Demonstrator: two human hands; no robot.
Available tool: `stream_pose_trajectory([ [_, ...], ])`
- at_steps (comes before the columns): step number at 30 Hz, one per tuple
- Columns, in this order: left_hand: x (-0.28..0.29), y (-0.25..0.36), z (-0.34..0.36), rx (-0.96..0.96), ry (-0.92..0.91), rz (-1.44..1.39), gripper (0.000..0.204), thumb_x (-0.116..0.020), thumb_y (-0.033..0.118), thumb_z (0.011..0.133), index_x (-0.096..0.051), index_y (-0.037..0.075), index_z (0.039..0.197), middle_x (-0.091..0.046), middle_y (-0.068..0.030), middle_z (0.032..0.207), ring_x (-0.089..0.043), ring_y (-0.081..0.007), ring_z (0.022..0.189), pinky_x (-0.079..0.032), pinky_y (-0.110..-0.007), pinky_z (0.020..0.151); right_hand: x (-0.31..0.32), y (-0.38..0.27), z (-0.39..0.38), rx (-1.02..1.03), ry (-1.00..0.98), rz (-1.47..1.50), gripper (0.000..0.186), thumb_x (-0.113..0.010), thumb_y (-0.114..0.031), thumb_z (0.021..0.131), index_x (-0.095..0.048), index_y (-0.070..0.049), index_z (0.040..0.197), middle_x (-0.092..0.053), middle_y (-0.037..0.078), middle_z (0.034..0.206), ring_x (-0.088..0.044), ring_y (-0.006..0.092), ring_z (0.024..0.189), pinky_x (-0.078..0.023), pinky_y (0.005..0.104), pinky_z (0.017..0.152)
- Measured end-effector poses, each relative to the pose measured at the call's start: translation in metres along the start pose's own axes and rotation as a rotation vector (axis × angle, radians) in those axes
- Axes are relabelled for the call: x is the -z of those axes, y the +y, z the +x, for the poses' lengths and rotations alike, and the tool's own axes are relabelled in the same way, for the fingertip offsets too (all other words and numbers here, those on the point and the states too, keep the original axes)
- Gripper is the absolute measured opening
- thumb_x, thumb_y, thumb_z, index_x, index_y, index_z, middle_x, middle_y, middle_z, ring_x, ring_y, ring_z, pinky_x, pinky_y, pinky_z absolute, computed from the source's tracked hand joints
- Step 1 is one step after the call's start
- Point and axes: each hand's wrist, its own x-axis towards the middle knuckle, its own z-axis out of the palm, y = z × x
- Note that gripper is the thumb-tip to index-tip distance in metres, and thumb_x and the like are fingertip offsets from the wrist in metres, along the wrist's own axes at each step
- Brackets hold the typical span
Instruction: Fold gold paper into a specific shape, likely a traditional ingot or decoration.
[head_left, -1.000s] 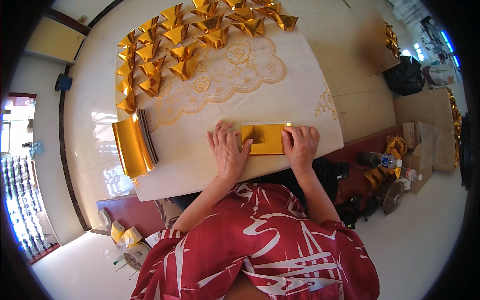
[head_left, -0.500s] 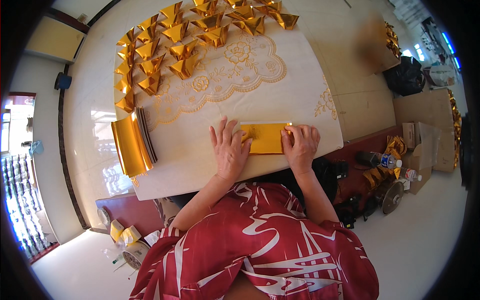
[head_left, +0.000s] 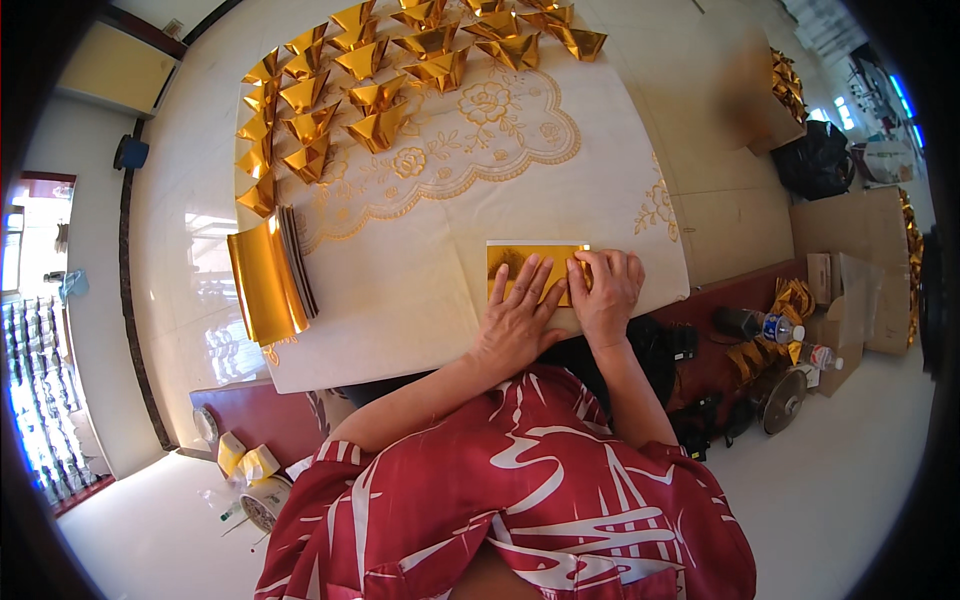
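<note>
At the near edge of a white-clothed bench [head_left: 400, 330], a left hand [head_left: 508, 328], fingers outstretched, rests on a rectangular, shiny gold-foil sheet [head_left: 545, 251]; the right hand [head_left: 608, 295] curls onto it, though whether it pinches is unclear. Folded gold-foil boat shapes [head_left: 440, 68] crowd the bench's far left.

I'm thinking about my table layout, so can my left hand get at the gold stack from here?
Probably yes: your left hand has its fingers on the sheet, but only cloth shows between it and the stack, so the way left looks free.
</note>
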Motion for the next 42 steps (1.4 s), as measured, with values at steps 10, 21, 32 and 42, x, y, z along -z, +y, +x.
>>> stream_pose_trajectory([
  [10,-0.002,-0.001,0.000,-0.016,-0.008,0.004,0.076,-0.063,0.050,0.085,-0.042,0.016,0.149,-0.028,-0.0147,0.159,-0.018,-0.0314,0.150,-0.011,-0.058,0.118,0.001,-0.001,-0.001,-0.008,0.013,0.006,0.014,-0.074,-0.022,0.082,-0.066,-0.015,0.092,-0.058,0.005,0.088,-0.055,0.0291,0.089,-0.043,0.0453,0.091],
  [21,-0.001,-0.002,-0.001,-0.039,0.008,0.005,0.071,-0.066,0.046,0.084,-0.046,0.018,0.146,-0.028,-0.0180,0.158,-0.019,-0.0349,0.149,-0.014,-0.060,0.117,0.009,0.009,-0.009,-0.009,-0.008,0.036,0.013,-0.068,-0.016,0.085,-0.067,-0.013,0.098,-0.060,0.006,0.100,-0.057,0.0309,0.095,-0.041,0.0490,0.098],
  [32,-0.004,-0.004,0.001,-0.033,0.035,-0.018,0.065,-0.063,0.044,0.087,-0.049,0.015,0.144,-0.028,-0.0186,0.158,-0.019,-0.0349,0.149,-0.013,-0.060,0.117,0.042,-0.011,-0.059,0.160,-0.263,0.263,0.047,-0.057,-0.007,0.091,-0.049,-0.002,0.137,-0.060,0.011,0.132,-0.051,0.0265,0.130,-0.031,0.0498,0.112],
  [42,0.000,-0.003,0.000,-0.045,0.033,-0.006,0.065,-0.065,0.042,0.087,-0.049,0.017,0.144,-0.028,-0.0187,0.157,-0.022,-0.0371,0.148,-0.018,-0.062,0.115,0.043,-0.003,-0.068,0.239,-0.285,0.142,0.055,-0.060,-0.009,0.088,-0.046,-0.005,0.141,-0.062,0.008,0.131,-0.047,0.0266,0.135,-0.027,0.0516,0.114],
])
